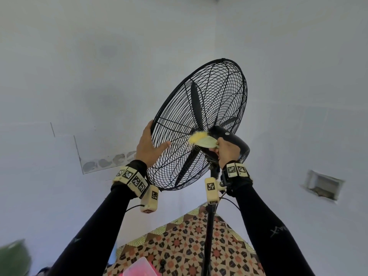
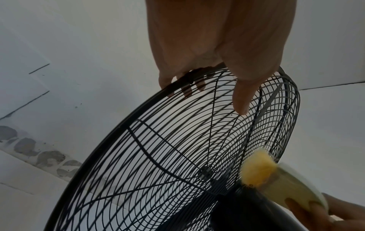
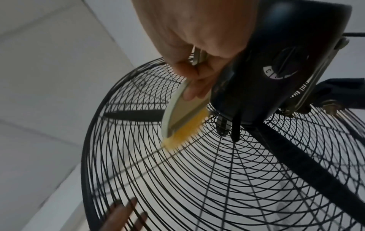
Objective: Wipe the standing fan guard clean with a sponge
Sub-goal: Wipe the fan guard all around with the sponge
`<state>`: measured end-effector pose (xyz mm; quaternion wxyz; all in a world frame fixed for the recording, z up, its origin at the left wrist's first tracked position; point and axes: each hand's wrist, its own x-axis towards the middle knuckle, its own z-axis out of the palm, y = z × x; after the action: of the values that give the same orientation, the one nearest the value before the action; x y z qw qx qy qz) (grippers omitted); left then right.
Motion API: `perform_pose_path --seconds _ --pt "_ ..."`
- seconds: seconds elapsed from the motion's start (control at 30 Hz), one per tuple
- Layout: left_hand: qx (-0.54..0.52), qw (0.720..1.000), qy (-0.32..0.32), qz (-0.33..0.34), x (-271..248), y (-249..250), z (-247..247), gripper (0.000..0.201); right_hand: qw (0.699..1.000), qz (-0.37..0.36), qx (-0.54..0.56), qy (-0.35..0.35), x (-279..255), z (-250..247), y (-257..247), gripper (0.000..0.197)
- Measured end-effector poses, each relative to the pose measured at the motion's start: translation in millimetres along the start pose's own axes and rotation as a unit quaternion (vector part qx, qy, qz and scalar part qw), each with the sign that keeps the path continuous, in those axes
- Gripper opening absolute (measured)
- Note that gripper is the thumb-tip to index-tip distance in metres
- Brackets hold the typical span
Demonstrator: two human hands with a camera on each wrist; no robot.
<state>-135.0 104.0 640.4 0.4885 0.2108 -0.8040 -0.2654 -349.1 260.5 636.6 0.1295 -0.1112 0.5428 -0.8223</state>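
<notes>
A black standing fan's wire guard (image 1: 219, 86) tilts up in front of me, and I face its rear side. My left hand (image 1: 148, 145) grips the guard's left rim (image 2: 138, 106), thumb (image 2: 242, 96) lying on the rear wires and fingers (image 3: 120, 214) on the far side. My right hand (image 1: 227, 150) holds a pale green scrubber (image 1: 201, 138) beside the black motor housing (image 1: 233, 140). Its yellow bristles (image 3: 185, 132) press on the rear wires (image 3: 197, 179) near the hub. The wrist views show the scrubber (image 2: 260, 170) blurred.
The fan's black pole (image 1: 210, 226) drops between my arms to a patterned floor (image 1: 179, 246). A pink container (image 1: 139, 267) sits low in front and something green (image 1: 14, 257) at bottom left. White walls surround, with a vent (image 1: 322, 184) on the right.
</notes>
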Motion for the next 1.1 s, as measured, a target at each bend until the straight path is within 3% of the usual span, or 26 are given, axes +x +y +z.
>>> perform_pose_path --seconds 0.13,0.3,0.43,0.53,0.6,0.7,0.8,0.87,0.93,1.03,1.1 --pt "0.003 1.000 -0.001 -0.008 -1 1 -3 0.096 1.000 -0.002 -0.004 0.021 -13 14 3 0.009" --pt "0.003 1.000 -0.007 -0.004 1 -1 -3 0.096 0.996 0.052 -0.008 -0.076 -17 9 -10 0.011" --pt "-0.002 1.000 -0.009 0.000 2 -1 1 0.096 0.999 0.049 0.001 -0.014 -15 -2 -19 0.011" --pt "-0.012 1.000 -0.006 -0.003 1 -4 -1 0.097 0.996 -0.006 -0.091 0.026 -18 1 -15 0.017" --pt "-0.024 1.000 -0.010 -0.003 0 -6 -3 0.098 0.992 -0.010 -0.126 -0.009 -22 9 -15 0.019" --pt "-0.035 0.999 -0.013 0.007 2 -9 -7 0.097 0.996 0.019 -0.067 -0.060 -26 13 -20 0.015" --pt "-0.077 0.997 -0.015 0.005 2 -9 -6 0.083 0.995 0.038 -0.022 -0.086 -34 5 -32 0.009" --pt "-0.159 0.987 -0.016 -0.017 3 -8 -6 0.070 0.990 0.033 0.026 -0.131 -42 6 -39 0.008" --pt "-0.231 0.972 -0.010 -0.043 5 -9 -9 0.055 0.986 0.013 0.067 -0.154 -54 9 -45 0.018" --pt "-0.250 0.967 -0.026 -0.039 6 -18 -18 0.045 0.988 -0.055 0.100 -0.101 -70 17 -48 0.034" --pt "-0.258 0.965 -0.046 -0.026 5 -31 -23 0.044 0.993 -0.066 0.076 -0.055 -76 27 -44 0.031"
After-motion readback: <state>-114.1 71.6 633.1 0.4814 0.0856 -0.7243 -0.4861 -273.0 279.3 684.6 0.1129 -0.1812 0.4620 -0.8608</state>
